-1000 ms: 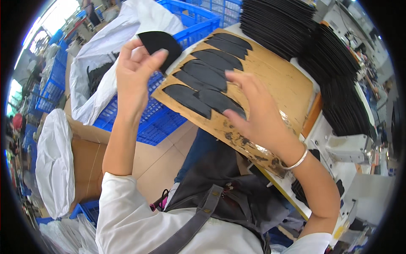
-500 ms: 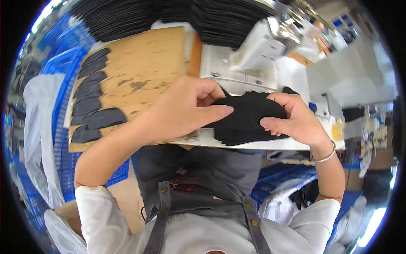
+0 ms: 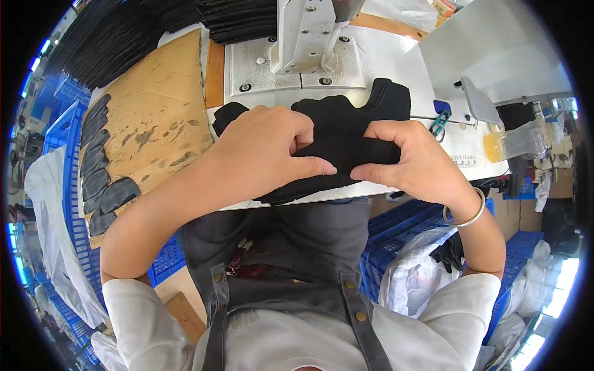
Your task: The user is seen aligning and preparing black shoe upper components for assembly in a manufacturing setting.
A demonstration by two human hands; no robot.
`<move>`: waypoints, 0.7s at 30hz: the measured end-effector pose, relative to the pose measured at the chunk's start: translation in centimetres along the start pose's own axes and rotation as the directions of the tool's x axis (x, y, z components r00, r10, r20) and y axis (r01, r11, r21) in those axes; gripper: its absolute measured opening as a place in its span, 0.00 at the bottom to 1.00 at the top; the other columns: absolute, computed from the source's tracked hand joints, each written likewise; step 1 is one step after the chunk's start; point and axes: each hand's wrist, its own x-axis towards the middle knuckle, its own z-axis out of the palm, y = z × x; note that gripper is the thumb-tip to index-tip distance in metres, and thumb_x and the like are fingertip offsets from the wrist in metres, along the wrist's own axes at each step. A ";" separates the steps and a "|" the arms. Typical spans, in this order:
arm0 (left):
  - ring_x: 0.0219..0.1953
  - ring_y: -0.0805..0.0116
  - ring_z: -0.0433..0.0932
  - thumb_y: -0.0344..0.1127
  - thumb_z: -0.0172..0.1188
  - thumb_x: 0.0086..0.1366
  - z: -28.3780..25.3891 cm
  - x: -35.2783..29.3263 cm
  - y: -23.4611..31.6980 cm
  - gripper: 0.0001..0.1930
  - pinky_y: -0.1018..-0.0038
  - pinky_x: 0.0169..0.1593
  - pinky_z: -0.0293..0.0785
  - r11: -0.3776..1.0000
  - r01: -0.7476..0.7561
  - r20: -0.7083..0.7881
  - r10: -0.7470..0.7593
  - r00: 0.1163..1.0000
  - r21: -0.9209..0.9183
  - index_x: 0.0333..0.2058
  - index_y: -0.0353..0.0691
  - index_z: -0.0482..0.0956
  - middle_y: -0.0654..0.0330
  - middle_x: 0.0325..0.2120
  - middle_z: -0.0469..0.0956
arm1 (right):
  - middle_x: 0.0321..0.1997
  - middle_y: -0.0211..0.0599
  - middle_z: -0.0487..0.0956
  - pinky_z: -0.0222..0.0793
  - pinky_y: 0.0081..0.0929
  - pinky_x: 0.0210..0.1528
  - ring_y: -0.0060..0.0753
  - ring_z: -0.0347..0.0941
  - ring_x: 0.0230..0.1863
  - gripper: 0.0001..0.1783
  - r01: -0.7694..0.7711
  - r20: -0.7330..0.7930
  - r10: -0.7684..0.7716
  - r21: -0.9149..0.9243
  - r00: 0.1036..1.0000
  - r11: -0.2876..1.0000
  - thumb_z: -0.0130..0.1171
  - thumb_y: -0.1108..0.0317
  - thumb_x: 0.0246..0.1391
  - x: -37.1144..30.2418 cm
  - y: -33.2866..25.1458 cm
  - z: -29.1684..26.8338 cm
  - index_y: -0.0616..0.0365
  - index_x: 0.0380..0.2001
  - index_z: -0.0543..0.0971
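Black fabric pieces (image 3: 346, 151), matte and soft-looking, are gripped between thumb and fingers by both the left hand (image 3: 266, 145) and the right hand (image 3: 421, 161); the fingertips behind the cloth are hidden. The layers are held at the front edge of the white table (image 3: 396, 74), and whether the top one is lifted clear of those below cannot be told. Beyond the hands, a wavy, notched outline is formed by the cloth. The right wrist is circled by a smooth silver bangle (image 3: 467, 217).

At the left, a scuffed, dark-stained cardboard sheet (image 3: 167, 93) is lined along its outer edge with overlapping, rounded dark pieces (image 3: 119, 195). It is bordered by an orange-brown wooden strip (image 3: 215, 74). Behind the cloth, a pale metal machine (image 3: 306, 37) is bolted down, flanked by ribbed black stacks (image 3: 241, 18). Teal snips (image 3: 440, 123) are set at the right. Below the table, a crinkled white plastic bag (image 3: 402, 284) is seen by latticed blue crates (image 3: 393, 229).
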 end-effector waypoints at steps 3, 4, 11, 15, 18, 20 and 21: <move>0.15 0.77 0.54 0.45 0.71 0.49 0.2 -0.1 -0.5 0.24 0.75 0.20 0.53 1.000 -0.018 -0.015 0.018 1.000 -0.007 0.17 0.36 0.65 0.64 0.10 0.58 | 0.20 0.37 0.70 0.63 0.24 0.28 0.21 0.61 0.23 0.19 0.062 -0.026 -0.062 -0.003 0.998 0.998 0.72 0.67 0.38 -0.1 0.2 0.3 0.66 0.28 0.73; 0.16 0.77 0.54 0.45 0.72 0.49 0.2 -0.1 -0.6 0.24 0.75 0.20 0.53 0.999 -0.047 -0.021 0.047 0.999 -0.008 0.17 0.36 0.65 0.64 0.10 0.58 | 0.20 0.37 0.70 0.63 0.24 0.28 0.21 0.61 0.23 0.19 0.060 -0.024 -0.060 -0.002 0.998 0.998 0.72 0.67 0.38 -0.2 0.2 0.5 0.66 0.28 0.73; 0.16 0.75 0.53 0.45 0.72 0.48 0.3 -0.1 -0.5 0.24 0.74 0.20 0.53 0.993 -0.101 -0.052 0.105 0.993 0.068 0.18 0.35 0.65 0.62 0.10 0.57 | 0.24 0.49 0.73 0.67 0.29 0.31 0.41 0.68 0.26 0.20 0.110 -0.056 -0.116 -0.094 0.992 0.989 0.70 0.66 0.38 -0.1 -0.1 0.5 0.69 0.30 0.75; 0.16 0.73 0.53 0.45 0.71 0.49 0.1 -0.1 -0.5 0.24 0.73 0.21 0.54 0.995 -0.070 -0.025 0.072 0.997 0.073 0.18 0.35 0.65 0.62 0.10 0.57 | 0.27 0.58 0.76 0.70 0.34 0.33 0.56 0.75 0.30 0.21 0.076 -0.019 -0.078 -0.085 0.997 0.994 0.69 0.65 0.39 0.0 -0.7 0.3 0.73 0.31 0.76; 0.15 0.72 0.55 0.45 0.71 0.49 0.4 -0.1 -0.6 0.24 0.72 0.21 0.55 0.989 -0.102 -0.048 0.107 0.993 0.104 0.18 0.35 0.65 0.60 0.10 0.59 | 0.25 0.60 0.74 0.70 0.35 0.33 0.56 0.74 0.29 0.23 0.149 -0.059 -0.158 -0.132 0.986 0.980 0.70 0.63 0.37 0.1 -0.1 0.5 0.73 0.31 0.76; 0.14 0.71 0.57 0.46 0.71 0.49 0.6 -0.3 -0.8 0.23 0.72 0.20 0.56 0.986 -0.107 -0.072 0.117 0.991 0.125 0.18 0.35 0.66 0.59 0.10 0.60 | 0.24 0.61 0.74 0.70 0.35 0.33 0.57 0.74 0.28 0.24 0.115 -0.041 -0.124 -0.169 0.991 0.979 0.70 0.62 0.36 0.4 -0.7 0.6 0.74 0.31 0.76; 0.14 0.70 0.61 0.45 0.70 0.50 0.7 -0.3 -1.0 0.23 0.71 0.21 0.58 0.967 -0.167 -0.122 0.192 0.974 0.195 0.18 0.35 0.67 0.58 0.10 0.62 | 0.23 0.62 0.73 0.70 0.35 0.32 0.57 0.74 0.28 0.25 0.078 -0.028 -0.086 -0.208 0.996 0.975 0.71 0.61 0.35 0.5 -1.0 0.6 0.74 0.30 0.76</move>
